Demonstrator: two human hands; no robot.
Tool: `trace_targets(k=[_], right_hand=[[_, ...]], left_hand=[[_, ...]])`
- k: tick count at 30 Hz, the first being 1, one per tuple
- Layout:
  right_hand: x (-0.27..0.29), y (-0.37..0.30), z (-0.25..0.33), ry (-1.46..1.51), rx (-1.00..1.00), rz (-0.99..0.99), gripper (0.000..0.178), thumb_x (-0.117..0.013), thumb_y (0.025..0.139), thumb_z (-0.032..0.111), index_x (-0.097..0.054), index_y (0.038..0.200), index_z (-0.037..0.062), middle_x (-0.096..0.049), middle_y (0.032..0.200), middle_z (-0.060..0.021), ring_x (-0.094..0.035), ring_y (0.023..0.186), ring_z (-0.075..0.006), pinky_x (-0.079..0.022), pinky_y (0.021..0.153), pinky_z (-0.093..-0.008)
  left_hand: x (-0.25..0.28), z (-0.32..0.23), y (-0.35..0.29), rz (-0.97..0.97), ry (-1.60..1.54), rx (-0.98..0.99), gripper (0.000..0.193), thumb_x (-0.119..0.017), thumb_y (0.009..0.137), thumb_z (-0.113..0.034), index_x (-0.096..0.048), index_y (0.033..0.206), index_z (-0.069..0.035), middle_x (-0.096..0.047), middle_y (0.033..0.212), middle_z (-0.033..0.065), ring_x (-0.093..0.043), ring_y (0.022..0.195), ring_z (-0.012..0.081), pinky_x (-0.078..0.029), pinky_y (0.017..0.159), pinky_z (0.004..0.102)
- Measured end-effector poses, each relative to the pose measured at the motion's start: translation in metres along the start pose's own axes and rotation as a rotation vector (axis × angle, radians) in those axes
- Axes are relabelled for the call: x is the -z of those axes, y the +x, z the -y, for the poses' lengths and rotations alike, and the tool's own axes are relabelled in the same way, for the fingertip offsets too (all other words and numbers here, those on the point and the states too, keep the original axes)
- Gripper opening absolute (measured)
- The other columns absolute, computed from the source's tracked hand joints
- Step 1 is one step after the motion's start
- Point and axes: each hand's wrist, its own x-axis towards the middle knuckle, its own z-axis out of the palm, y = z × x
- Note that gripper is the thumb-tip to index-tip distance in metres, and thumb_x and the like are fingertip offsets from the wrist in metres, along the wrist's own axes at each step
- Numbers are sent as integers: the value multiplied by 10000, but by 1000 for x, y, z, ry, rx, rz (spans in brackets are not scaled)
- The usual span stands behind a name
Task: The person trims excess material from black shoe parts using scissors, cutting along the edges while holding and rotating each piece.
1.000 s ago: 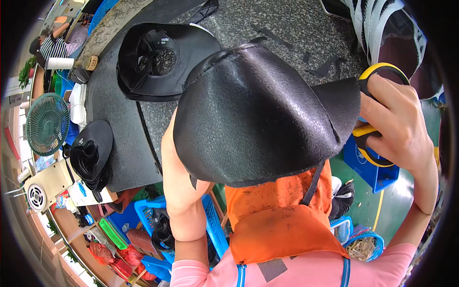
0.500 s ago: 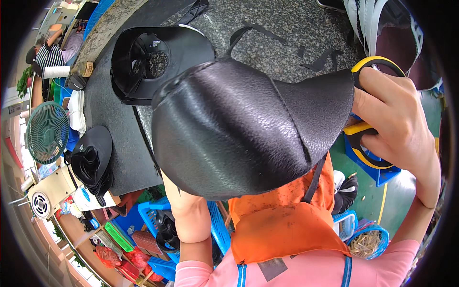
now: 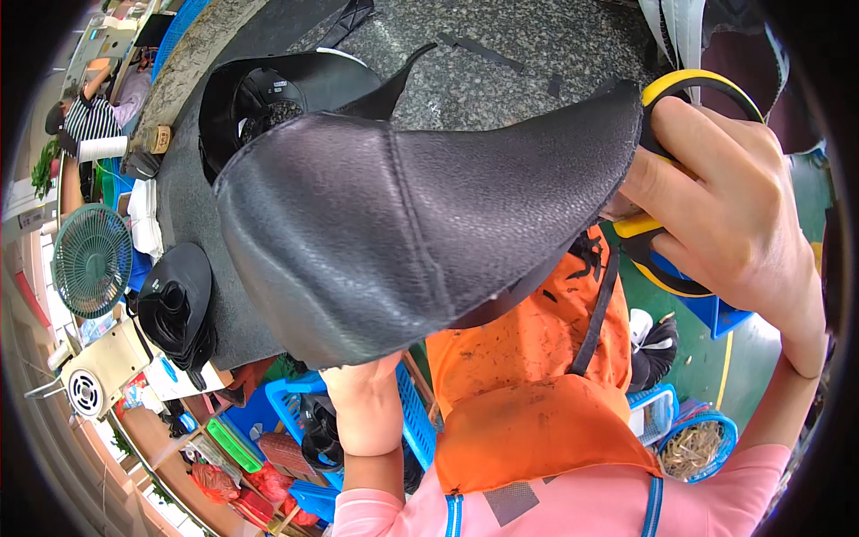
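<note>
A black leather hat [image 3: 358, 233] with a stitched seam between crown and brim fills the middle of the view. My left hand [image 3: 365, 380] comes up beneath its crown and holds it, the fingers hidden by the leather. At the right, my right hand [image 3: 725, 192] grips a pair of scissors [image 3: 707, 80] by the yellow-and-black handles. Its fingers are up against the brim's edge, and the blades are mostly hidden. Behind the held hat, a second black hat [image 3: 331, 85] lies on the table with its inside showing.
The speckled stone table [image 3: 501, 98] carries thin black scraps [image 3: 483, 51]. Several stacked black hats [image 3: 179, 304] are at the left, near a green fan [image 3: 92, 259]. Blue baskets [image 3: 412, 421] stand below. A person in a striped shirt [image 3: 89, 116] sits at the far left.
The held hat has turned and tilted: its crown is farther left and more of the brim faces me. My right hand and the scissors have shifted slightly left along with the brim's edge.
</note>
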Motion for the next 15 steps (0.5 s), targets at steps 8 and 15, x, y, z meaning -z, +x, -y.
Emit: trace_targets(k=[8, 15], right_hand=[[-8, -3, 7, -18, -63, -23, 397, -716, 538, 75, -651, 927, 38, -466, 738, -69, -534, 560, -223, -408, 439, -333], [-13, -4, 7, 40, -77, 13, 354, -711, 515, 59, -631, 859, 36, -525, 778, -84, -564, 602, -241, -429, 456, -338]], left_hand=[[-3, 3, -8, 101, -448, 165, 460, -616, 894, 42, -505, 1335, -27, -592, 1300, 120, -589, 1176, 256, -486, 1034, 432], [-5, 7, -13, -2, -370, 132, 466, -606, 906, 23, -488, 1354, -26, -584, 1314, 125, -583, 1189, 258, -463, 1058, 448]])
